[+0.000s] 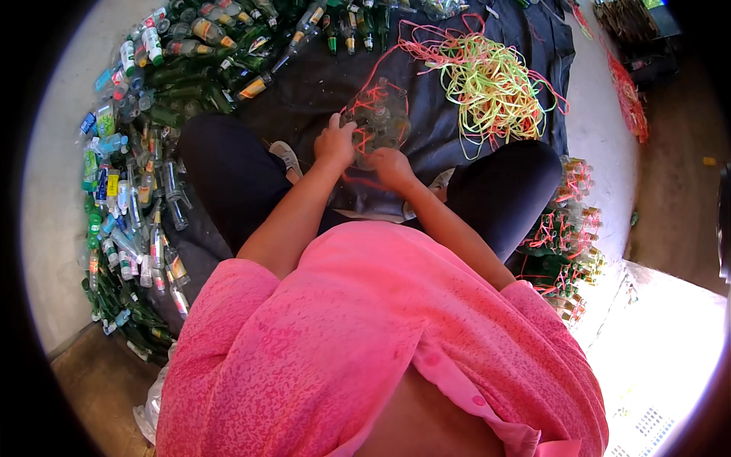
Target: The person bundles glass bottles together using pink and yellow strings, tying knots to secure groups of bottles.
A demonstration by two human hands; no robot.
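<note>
A bundle of clear glass bottles [378,120] stands between my knees, with red plastic strapping [373,93] wound round and between the bottles. My left hand [335,142] is closed against the bundle's left side, its fingers curled at the strapping. At the near right side, my right hand [392,169] is closed at the base of the bundle; its fingertips are partly hidden, and a loose red strap shows between my wrists. One strand runs from the bundle up to a tangled heap of yellow-green and red strapping [495,95] at the far right.
Loose green and clear bottles [183,91] are piled along the left and far side. Strapped bottle bundles [560,236] stand by my right knee. Black sheeting [304,99] covers the floor. A red strapping bunch [626,91] lies beyond the sheet at right.
</note>
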